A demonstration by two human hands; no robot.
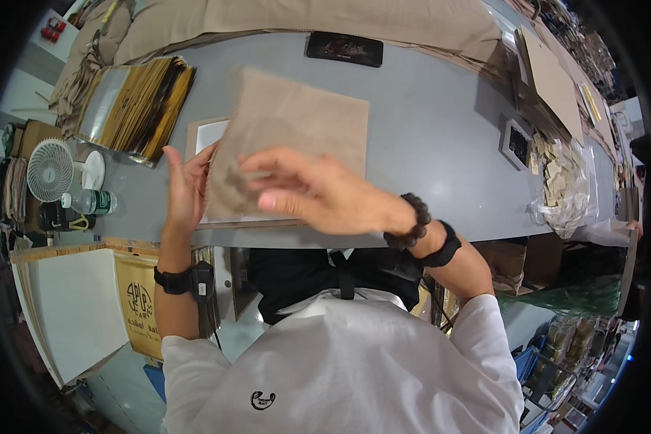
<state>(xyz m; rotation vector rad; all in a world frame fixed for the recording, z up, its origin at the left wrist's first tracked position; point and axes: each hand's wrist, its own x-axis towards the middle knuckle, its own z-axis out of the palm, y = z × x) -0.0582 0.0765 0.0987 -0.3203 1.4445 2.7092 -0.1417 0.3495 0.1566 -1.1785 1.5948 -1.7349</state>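
Observation:
A beige sheet of cloth-like material [304,123], blurred along its left side, lies at the middle over a white board with a tan border [209,134]. At their left edge, my left hand [188,188] has its thumb raised apart and its fingers touching the edge; their tips are partly hidden. My right hand [325,195] is over the lower part of the beige sheet, smeared by motion, with fingers loosely curved and apart.
The grey table [434,94] carries a bundle of gold sleeves [134,105], a fan [50,171], a bottle [94,202], a black phone-like object [344,49], tan boards [550,83], a small tray [515,145] and bagged scraps [560,188]. Beige fabric [304,16] runs along the back.

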